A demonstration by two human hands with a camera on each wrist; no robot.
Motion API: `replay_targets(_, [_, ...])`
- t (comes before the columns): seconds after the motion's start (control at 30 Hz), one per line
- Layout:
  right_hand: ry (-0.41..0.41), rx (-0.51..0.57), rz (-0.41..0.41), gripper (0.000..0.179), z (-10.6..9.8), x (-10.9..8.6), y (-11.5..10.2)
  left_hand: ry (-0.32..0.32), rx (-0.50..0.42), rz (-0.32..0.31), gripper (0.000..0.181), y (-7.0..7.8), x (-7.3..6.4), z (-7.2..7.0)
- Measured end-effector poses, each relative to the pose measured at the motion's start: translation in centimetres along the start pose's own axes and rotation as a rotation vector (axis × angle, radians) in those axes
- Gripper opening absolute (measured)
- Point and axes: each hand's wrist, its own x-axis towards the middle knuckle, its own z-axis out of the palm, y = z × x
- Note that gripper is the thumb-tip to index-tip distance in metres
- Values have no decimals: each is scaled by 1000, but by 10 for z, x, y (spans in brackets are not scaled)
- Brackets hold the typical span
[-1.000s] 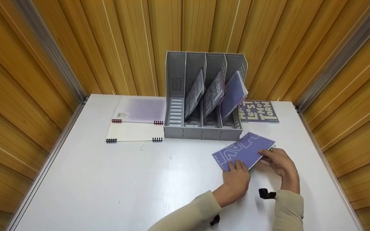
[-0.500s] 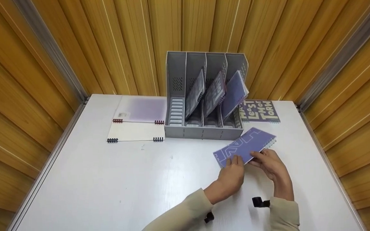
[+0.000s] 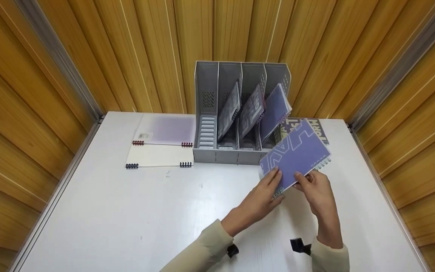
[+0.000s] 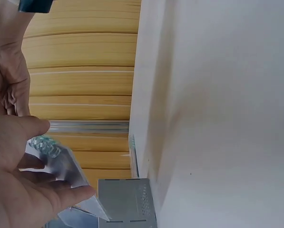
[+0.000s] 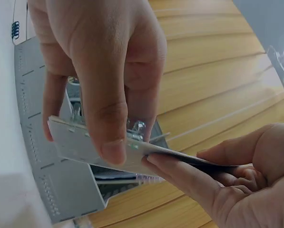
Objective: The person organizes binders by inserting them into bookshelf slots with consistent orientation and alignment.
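Both hands hold a purple spiral notebook (image 3: 298, 151) with white outlined letters, tilted up above the table, right of centre in the head view. My left hand (image 3: 259, 196) lays its fingers over the cover's lower left, its thumb below the ringed near edge. My right hand (image 3: 317, 190) pinches that edge further right, thumb on the cover and fingers behind. In the left wrist view, my left hand's palm and fingers (image 4: 46, 190) show beside the notebook's clear rings (image 4: 45, 145). The right wrist view has the notebook's edge (image 5: 142, 154) between both hands.
A grey file organizer (image 3: 236, 155) stands at the back, with notebooks (image 3: 251, 107) leaning in three slots. Left of it lie a purple-and-white notebook (image 3: 170, 128) and a cream notebook (image 3: 161, 155). A lettered notebook (image 3: 317, 130) lies behind the held one, partly hidden. Wood-look panels (image 3: 232, 30) enclose the table.
The held notebook has risen and tipped so its cover faces the head camera more, now overlapping the organizer's front right corner. Both hands have shifted along its near edge, the right one leftward.
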Motion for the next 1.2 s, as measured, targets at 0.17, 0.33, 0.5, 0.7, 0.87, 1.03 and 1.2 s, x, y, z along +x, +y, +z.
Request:
replay_targets(0.17, [69, 1, -15, 34, 10, 0, -8, 60, -66, 16, 63, -18, -4, -18])
replay_targets(0.33, [99, 29, -40, 34, 18, 0, -11, 164, -43, -131, 52, -52, -8, -39])
replay_targets(0.5, [104, 48, -70, 34, 24, 0, -13, 364, 23, -299, 44, -95, -6, -65])
replay_targets(0.7, [95, 5, -108, 29, 38, 1, -11, 441, 34, -495, 45, -143, -6, -93])
replay_targets(0.87, [101, -59, -113, 25, 52, 5, -6, 398, -84, -617, 45, -173, -1, -109])
replay_targets(1.03, [78, -17, -145, 24, 75, 12, -1, 374, -170, -672, 35, -189, 7, -121])
replay_targets(1.2, [44, 21, -193, 25, 100, 23, -1, 374, -199, -693, 27, -195, 14, -124])
